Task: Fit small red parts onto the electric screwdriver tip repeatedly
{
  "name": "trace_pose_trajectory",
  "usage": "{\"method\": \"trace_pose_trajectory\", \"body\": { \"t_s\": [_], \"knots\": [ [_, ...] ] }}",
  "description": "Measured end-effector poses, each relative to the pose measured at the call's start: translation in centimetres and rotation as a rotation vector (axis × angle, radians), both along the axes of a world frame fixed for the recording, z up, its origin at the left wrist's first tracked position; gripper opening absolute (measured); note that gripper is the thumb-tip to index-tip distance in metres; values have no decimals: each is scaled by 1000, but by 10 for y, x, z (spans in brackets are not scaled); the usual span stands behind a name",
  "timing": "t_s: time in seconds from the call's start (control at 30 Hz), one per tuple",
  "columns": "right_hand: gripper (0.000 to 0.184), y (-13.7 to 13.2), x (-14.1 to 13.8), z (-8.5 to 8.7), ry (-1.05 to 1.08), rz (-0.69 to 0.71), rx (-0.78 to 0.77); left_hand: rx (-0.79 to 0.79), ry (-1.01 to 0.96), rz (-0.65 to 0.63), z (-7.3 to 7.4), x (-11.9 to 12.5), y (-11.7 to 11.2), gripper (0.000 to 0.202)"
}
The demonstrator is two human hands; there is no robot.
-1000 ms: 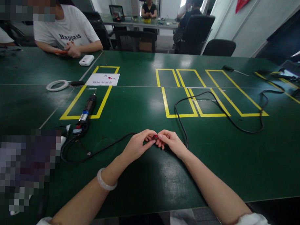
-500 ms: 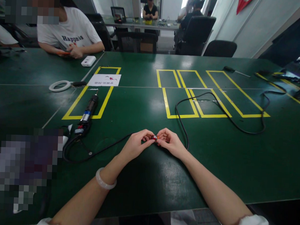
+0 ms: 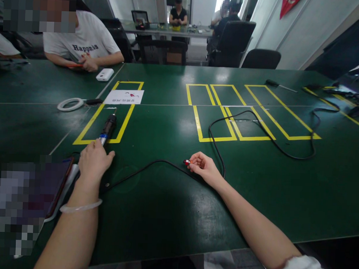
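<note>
Between the thumb and forefinger of the right hand (image 3: 204, 168) sits a small red connector (image 3: 186, 162), pinched at the end of a black cable (image 3: 143, 169) that curves away toward the left hand (image 3: 93, 161). That hand, well apart from the right, lies over the near end of a black handheld tool (image 3: 109, 126). Whether it actually grips the tool cannot be told.

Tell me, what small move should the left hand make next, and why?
Probably close the left hand around the black handheld tool and lift it: the palm covers its rear end, while the right hand pinches the small red piece by the black cable.
</note>
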State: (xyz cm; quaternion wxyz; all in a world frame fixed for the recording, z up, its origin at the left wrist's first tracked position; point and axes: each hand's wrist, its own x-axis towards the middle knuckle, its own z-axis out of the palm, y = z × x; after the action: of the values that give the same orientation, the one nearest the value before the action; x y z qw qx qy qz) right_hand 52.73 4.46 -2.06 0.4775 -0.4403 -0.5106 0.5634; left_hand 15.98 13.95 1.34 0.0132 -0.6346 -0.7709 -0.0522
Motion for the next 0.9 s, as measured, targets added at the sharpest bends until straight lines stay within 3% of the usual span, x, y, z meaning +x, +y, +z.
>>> {"method": "trace_pose_trajectory", "body": {
  "t_s": [0.13,0.33,0.63,0.9],
  "knots": [
    [21,0,1,-1,8,3,12,-121,29,6,0,-7,3,66],
    [21,0,1,1,7,-4,26,-87,19,-49,5,10,-3,67],
    [21,-3,-1,6,3,0,19,-2,-86,-350,-1,91,-46,49],
    [11,-3,2,7,-339,-4,156,-18,-190,-610,-7,172,-71,58]
  ]
}}
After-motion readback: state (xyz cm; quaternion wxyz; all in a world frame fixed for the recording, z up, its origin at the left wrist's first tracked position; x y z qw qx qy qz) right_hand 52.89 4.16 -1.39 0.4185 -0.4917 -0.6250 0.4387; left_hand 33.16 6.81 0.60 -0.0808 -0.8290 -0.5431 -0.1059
